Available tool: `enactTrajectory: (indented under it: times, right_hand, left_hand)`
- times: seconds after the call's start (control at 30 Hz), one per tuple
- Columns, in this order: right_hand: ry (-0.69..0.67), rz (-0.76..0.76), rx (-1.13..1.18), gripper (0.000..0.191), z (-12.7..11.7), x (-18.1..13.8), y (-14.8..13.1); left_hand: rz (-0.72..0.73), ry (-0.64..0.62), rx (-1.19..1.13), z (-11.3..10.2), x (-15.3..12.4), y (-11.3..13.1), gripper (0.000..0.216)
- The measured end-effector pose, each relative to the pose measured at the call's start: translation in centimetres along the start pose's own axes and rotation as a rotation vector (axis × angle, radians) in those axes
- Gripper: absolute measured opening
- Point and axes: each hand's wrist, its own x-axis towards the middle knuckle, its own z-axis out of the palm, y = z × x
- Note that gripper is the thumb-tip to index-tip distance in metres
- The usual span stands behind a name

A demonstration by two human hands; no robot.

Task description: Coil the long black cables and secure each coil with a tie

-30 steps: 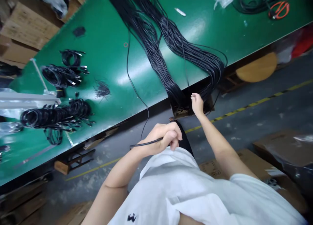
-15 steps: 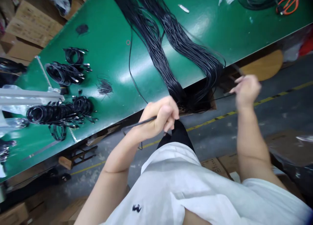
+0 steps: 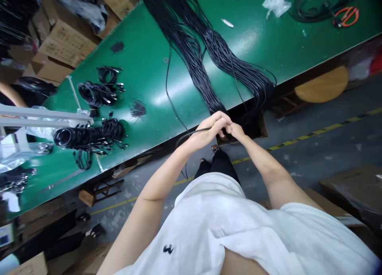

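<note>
left hand (image 3: 209, 132) fisted round a thin black cable (image 3: 193, 131), right hand (image 3: 237, 130) pinching it alongside, knuckles touching, beside the ropey cable bundle (image 3: 209, 56) on a glossy green table (image 3: 143, 68).

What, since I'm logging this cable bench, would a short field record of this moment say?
left hand: closed on a single black cable, at the table edge
right hand: against the left hand, grip hidden
cable bundle: long black cables lying across the green table, ends hanging over its edge
coiled cables: grouped at the table's left
scissors: orange-handled, far right of the table
</note>
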Motion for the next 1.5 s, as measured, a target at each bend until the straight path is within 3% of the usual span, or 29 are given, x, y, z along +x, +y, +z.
enactTrajectory:
  times: [0.07, 0.17, 0.23, 0.3, 0.33, 0.4, 0.47, 0.6, 0.67, 0.77, 0.83, 0.9, 0.97, 1.0, 1.03, 1.1, 1.2, 1.3, 1.4, 1.5]
  right_hand:
    - [0.075, 0.016, -0.017, 0.028, -2.3, -0.6, 0.3]
    - [0.186, -0.035, 0.023, 0.036, -6.2, -4.6, -0.8]
    - [0.460, -0.223, 0.131, 0.047, -8.7, -8.0, -2.8]
    - [0.795, -0.451, 0.222, 0.054, -10.7, -10.4, -5.2]
    - [0.864, -0.514, 0.234, 0.054, -11.3, -11.0, -6.2]
    - [0.763, -0.487, 0.187, 0.052, -12.0, -11.1, -7.6]
    - [0.625, -0.393, 0.152, 0.047, -12.5, -10.6, -7.6]
    - [0.657, -0.314, 0.243, 0.042, -14.6, -10.3, -5.5]
    - [0.512, -0.263, 0.300, 0.044, -14.8, -10.8, -4.9]
    - [0.078, -0.248, 0.511, 0.048, -11.6, -11.5, -6.9]
    - [-0.260, -0.289, 0.710, 0.048, -7.7, -11.8, -10.0]
    - [-0.467, -0.328, 0.875, 0.047, -4.0, -11.3, -13.4]
    - [-0.475, -0.353, 0.985, 0.043, -2.4, -9.8, -16.4]
    - [-0.407, -0.366, 1.019, 0.042, -2.5, -8.5, -17.5]
    - [-0.305, -0.385, 1.035, 0.040, -3.3, -7.1, -18.3]
    - [-0.077, -0.440, 1.008, 0.042, -6.2, -3.8, -19.1]
    - [0.192, -0.523, 0.910, 0.045, -11.0, 0.4, -19.4]
    - [0.252, -0.558, 0.778, 0.032, -13.3, 3.0, -19.4]
    - [0.165, -0.521, 0.443, 0.027, -12.2, 5.2, -19.4]
    - [0.004, -0.515, -0.142, 0.032, -7.1, 5.8, -19.8]
  left_hand:
    - [-0.008, 0.094, -0.068, -0.6, -1.2, -0.6, 0.046]
    - [0.042, 0.302, -0.171, -1.5, -3.4, 2.1, 0.042]
    - [0.181, 0.387, -0.201, -2.2, -4.2, 5.3, 0.040]
    - [0.418, 0.335, -0.278, -2.8, -4.1, 7.7, 0.032]
    - [0.488, 0.308, -0.310, -3.0, -3.7, 8.3, 0.030]
    - [0.483, 0.292, -0.332, -3.3, -3.0, 7.9, 0.028]
    - [0.312, 0.334, -0.292, -3.5, -2.7, 6.3, 0.032]
    - [0.095, 0.391, -0.275, -4.6, -4.7, 3.7, 0.050]
    - [0.090, 0.407, -0.306, -5.2, -6.1, 3.1, 0.060]
    - [0.107, 0.332, -0.280, -4.7, -7.6, 1.1, 0.073]
    - [0.114, 0.195, -0.193, -2.8, -8.3, -1.3, 0.086]
    - [0.074, 0.057, -0.095, -0.1, -9.1, -4.0, 0.083]
    - [-0.013, -0.154, -0.044, 2.4, -10.3, -6.5, 0.053]
    - [-0.076, -0.214, -0.042, 3.2, -11.1, -7.6, 0.038]
    - [-0.146, -0.197, -0.049, 3.7, -12.1, -8.5, 0.031]
    - [-0.242, 0.008, -0.066, 3.3, -14.4, -9.9, 0.031]
    - [-0.328, 0.446, -0.028, 0.7, -18.8, -11.2, 0.030]
    - [-0.392, 0.669, 0.025, -1.2, -23.0, -11.6, 0.026]
    - [-0.419, 0.756, -0.099, -1.1, -25.5, -12.0, 0.029]
    - [-0.421, 0.893, -0.284, 0.0, -26.4, -12.2, 0.033]
